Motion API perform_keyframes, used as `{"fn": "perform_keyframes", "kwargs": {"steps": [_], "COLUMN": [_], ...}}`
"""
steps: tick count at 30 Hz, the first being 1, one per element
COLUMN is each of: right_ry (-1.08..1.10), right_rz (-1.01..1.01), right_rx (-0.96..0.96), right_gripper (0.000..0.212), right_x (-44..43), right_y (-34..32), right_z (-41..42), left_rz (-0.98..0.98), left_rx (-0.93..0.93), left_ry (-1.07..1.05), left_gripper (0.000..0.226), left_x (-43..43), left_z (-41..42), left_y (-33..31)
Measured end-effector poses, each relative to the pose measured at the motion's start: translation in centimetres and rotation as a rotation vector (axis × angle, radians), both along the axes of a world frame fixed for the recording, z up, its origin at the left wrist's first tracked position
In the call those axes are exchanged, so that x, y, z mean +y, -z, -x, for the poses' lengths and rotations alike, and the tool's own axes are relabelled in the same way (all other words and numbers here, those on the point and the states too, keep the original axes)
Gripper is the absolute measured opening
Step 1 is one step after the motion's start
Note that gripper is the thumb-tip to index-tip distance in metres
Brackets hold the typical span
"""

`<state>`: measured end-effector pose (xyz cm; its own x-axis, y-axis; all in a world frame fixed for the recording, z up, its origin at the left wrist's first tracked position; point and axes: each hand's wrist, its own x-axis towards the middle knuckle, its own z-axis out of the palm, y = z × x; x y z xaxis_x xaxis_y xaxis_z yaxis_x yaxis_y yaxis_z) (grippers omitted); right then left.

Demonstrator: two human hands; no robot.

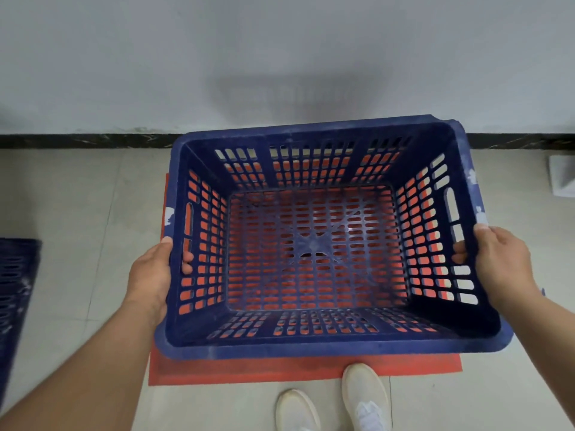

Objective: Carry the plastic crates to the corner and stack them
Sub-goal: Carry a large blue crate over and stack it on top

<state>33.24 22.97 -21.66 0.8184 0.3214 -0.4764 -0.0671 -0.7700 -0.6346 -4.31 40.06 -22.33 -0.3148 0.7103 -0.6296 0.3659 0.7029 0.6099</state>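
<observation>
– Crate (311, 349), dark blue and slotted, open side up with nothing in it: where is it?
– In both hands, held roughly level over the red mat (280, 371) and covering most of it. Only the mat's near edge and left edge show clear. Whether the base touches the mat I cannot tell.
– And the grip?
– The left hand (152, 275) wraps the left wall, its fingers (187, 262) curled in through the handle slot. The right hand (501, 262) does the same on the right wall, with fingers hooked through that slot and the thumb up along the rim.
– So which step?
– I'd judge the carry is at its end and the setting-down is in hand. No other crate lies on the mat, so this looks like the bottom of the stack.
– Next move?
– Probably to lower it flat and square to the mat's edges, then draw the fingers out of the slots before the weight traps them. After that, fetch another.
– The room?
– A pale grey wall (280, 42) stands ahead, with black skirting (77, 140) at its foot and a light tiled floor (77, 197) below. The mat's far edge lies near the skirting. A second blue crate (15, 290) shows at the floor's left edge, well apart from the mat. A white object (563, 178) at the right edge is too cropped to name. White shoes (364, 396) stand at the mat's near edge.
</observation>
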Motion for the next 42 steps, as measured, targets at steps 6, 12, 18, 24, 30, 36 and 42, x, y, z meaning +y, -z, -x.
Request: {"fn": "perform_keyframes", "kwargs": {"steps": [6, 12, 18, 24, 30, 36, 42], "right_ry": [-0.144, -0.424, -0.696, -0.920, -1.101, -1.285, -1.407], "right_rz": [-0.027, -0.049, -0.042, -0.091, -0.196, -0.278, -0.313], "right_rx": [0.017, 0.053, 0.024, -0.004, 0.025, -0.029, -0.024], "right_gripper": [0.034, 0.027, 0.029, 0.029, 0.028, 0.027, 0.032], "right_x": [2.4, 6.1, 10.1, 14.3, 18.5, 22.3, 26.2], "right_y": [-5.8, -16.1, -26.3, -36.2, -46.5, -56.3, -66.0], "right_z": [0.4, 2.6, 6.3, 12.1, 19.3, 26.8, 34.8], "left_rz": [-0.037, -0.087, -0.125, -0.169, -0.272, -0.363, -0.448], "left_rx": [-0.061, -0.083, -0.054, -0.030, -0.001, 0.037, 0.088], "left_ry": [-0.104, -0.236, -0.334, -0.419, -0.559, -0.662, -0.702], "left_gripper": [0.033, 0.036, 0.039, 0.043, 0.043, 0.041, 0.037], "left_x": [-0.6, -2.4, -5.8, -10.1, -13.9, -17.2, -18.7], "left_z": [2.6, 7.5, 12.9, 18.7, 24.0, 29.6, 34.9], "left_y": [-6.8, -15.7, -26.1, -36.9, -48.1, -57.5, -66.7]}}
